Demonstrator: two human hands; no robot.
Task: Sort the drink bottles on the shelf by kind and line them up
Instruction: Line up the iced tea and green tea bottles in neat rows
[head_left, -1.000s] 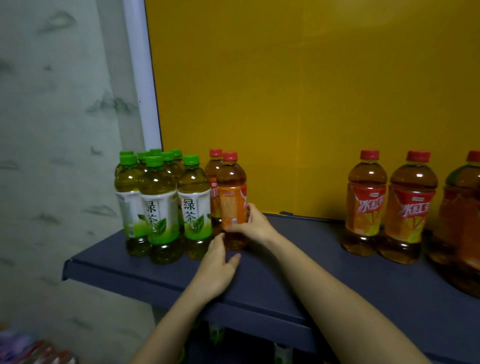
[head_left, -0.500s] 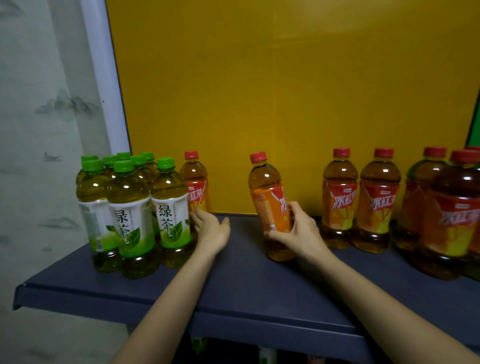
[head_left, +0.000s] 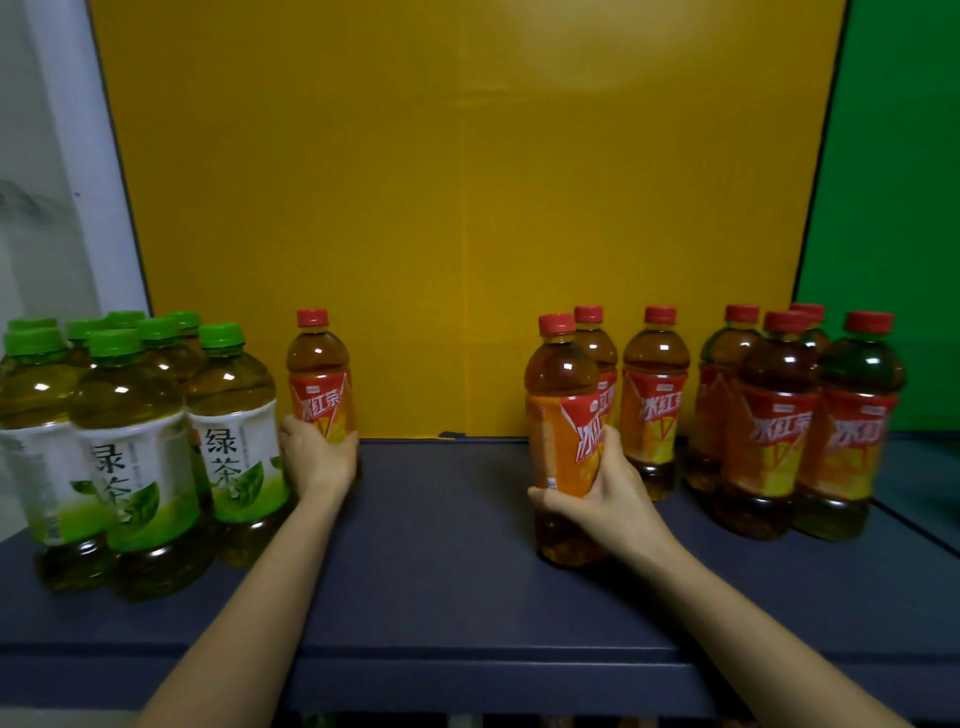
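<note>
Carried 1 red tea (head_left: 563, 441) in the gripping right hand (head_left: 605, 501) to the reds (head_left: 769, 421); wrapped left hand (head_left: 317, 460) round last stray (head_left: 318, 379).

At lower left, green-capped bottles (head_left: 135, 457) are clear, glossy plastic catching bright glints, wrapped in smooth, shiny white-and-green film labels; their caps are ribbed plastic. At centre and lower right, red-capped bottles (head_left: 769, 431) are the same clear, shiny plastic, with slick orange-red film labels. The shelf (head_left: 441, 545) beneath is smooth, matt dark blue. The yellow back panel (head_left: 467, 208) looks matt, like card, faintly creased. The green panel (head_left: 893, 208) at upper right is matt too.
</note>
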